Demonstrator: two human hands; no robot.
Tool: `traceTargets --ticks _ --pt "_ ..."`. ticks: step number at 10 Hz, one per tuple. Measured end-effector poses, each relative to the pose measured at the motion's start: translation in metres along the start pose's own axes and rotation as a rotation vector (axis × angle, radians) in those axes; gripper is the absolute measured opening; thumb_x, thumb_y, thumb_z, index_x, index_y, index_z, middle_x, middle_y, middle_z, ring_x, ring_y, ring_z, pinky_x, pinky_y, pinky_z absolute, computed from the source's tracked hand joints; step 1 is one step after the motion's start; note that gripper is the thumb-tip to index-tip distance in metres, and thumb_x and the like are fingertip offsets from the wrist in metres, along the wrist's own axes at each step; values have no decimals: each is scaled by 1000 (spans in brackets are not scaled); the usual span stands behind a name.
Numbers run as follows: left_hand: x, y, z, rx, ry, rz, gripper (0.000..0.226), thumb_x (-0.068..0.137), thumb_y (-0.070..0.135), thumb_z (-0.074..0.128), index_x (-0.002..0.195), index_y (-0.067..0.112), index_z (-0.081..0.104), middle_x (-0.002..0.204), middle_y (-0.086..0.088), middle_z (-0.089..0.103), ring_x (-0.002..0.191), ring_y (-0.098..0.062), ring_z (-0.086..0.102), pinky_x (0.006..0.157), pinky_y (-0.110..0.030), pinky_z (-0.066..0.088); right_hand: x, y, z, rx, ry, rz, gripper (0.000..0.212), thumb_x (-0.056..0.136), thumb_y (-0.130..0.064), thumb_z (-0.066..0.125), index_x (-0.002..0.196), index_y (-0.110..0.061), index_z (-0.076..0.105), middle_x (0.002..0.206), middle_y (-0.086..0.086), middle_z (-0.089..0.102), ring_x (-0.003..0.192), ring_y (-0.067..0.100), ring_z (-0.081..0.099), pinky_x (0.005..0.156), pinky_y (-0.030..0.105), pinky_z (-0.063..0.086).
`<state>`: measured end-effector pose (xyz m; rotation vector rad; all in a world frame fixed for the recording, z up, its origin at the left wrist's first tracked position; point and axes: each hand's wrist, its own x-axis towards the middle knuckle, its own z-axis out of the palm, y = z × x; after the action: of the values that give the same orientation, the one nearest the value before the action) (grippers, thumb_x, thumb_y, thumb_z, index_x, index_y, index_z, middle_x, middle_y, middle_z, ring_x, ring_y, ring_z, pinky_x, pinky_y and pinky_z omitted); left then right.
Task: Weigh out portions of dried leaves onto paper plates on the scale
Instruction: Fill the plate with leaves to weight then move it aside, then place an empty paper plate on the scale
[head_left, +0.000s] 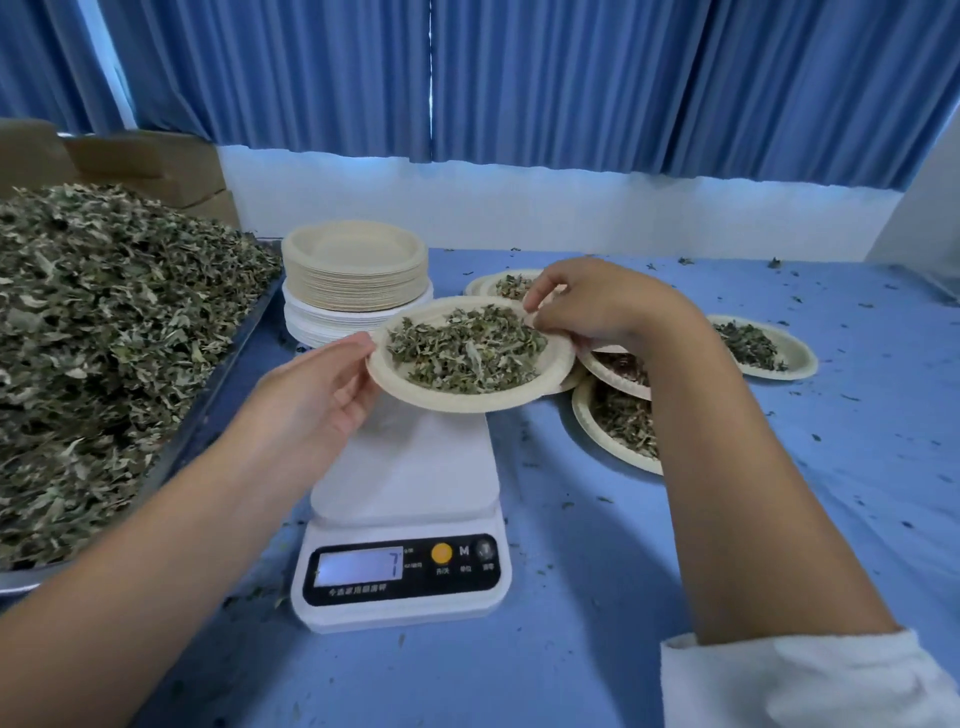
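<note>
Blue pleated curtains (519, 78) cover the whole back, white wall (519, 213) strip underneath, cardboard boxes (150, 166) far left, blue-covered counter (779, 519).

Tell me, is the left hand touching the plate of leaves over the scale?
Touching. The head view shows the left hand with its thumb on the rim of the filled plate; no gap shows between them.

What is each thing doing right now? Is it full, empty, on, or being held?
Plate of leaves: filled, held by both hands above the scale.
Left hand: grip on the plate's left rim.
Right hand: grip on the plate's right rim.
Scale: switched on, display lit, platform bare.
Plate stack: empty plates.
Tray of leaves: heaped full.
Filled plates: resting on the table.
</note>
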<state>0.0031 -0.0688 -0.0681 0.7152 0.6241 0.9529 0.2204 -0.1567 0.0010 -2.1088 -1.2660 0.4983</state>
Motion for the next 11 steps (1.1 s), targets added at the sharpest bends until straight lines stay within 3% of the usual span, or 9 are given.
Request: traceTargets --ticks 3,4,5,6,7,8,9,10,11 --pt "48 -16 85 -80 -58 -36 8 87 -3 58 84 4 59 76 -7 70 66 -11 66 60 -18 56 24 45 -35 495 402 186 30 84 0 53 107 19 58 82 14 48 73 22 47 64 28 48" --pt "68 -24 112 -16 -83 5 10 90 -5 54 85 3 57 84 -11 65 68 -13 64 57 -17 55 29 59 -45 523 540 201 28 82 1 52 103 16 61 76 16 45 58 21 39 53 25 42" --pt "84 -35 131 68 -55 70 13 88 -10 54 82 1 59 84 -14 64 68 -16 64 60 -20 56 31 73 -50 538 606 252 29 80 1 52 106 9 64 70 16 51 49 16 40 64 33 43" --pt "96 -46 140 143 0 107 10 86 -8 59 85 1 62 74 -8 63 55 -10 63 56 -15 53 33 76 -51 527 607 290 13 78 1 51 71 5 62 43 8 40 45 18 30 64 33 37" --pt "107 -56 143 178 58 118 7 86 -6 62 88 1 62 70 -6 62 51 -9 61 52 -14 51 38 82 -48 427 561 299 34 80 0 50 52 -12 35 30 -5 29 50 21 29 54 33 30" --pt "112 -63 140 221 83 102 7 85 -3 64 89 2 62 68 -6 61 49 -8 58 51 -14 51 39 89 -42 538 575 286 26 84 -2 60 64 -16 52 51 -5 55 61 18 54 66 30 53" --pt "114 -65 136 199 87 75 12 84 -5 65 77 2 58 76 -10 64 56 -10 64 51 -15 51 37 92 -38 650 609 279 21 83 -4 63 68 -17 56 36 -14 52 66 16 58 73 31 56" --pt "118 -66 133 243 102 70 16 83 -2 68 73 4 57 77 -10 64 62 -12 63 52 -16 54 41 93 -39 579 609 285 21 83 -4 62 68 -17 54 37 -13 53 64 15 56 69 28 55" --pt "122 -66 131 357 111 48 14 83 6 71 76 6 59 72 -5 62 51 -9 55 53 -15 51 40 86 -38 395 609 307 35 81 1 50 54 -15 35 44 1 37 51 16 34 50 24 30"
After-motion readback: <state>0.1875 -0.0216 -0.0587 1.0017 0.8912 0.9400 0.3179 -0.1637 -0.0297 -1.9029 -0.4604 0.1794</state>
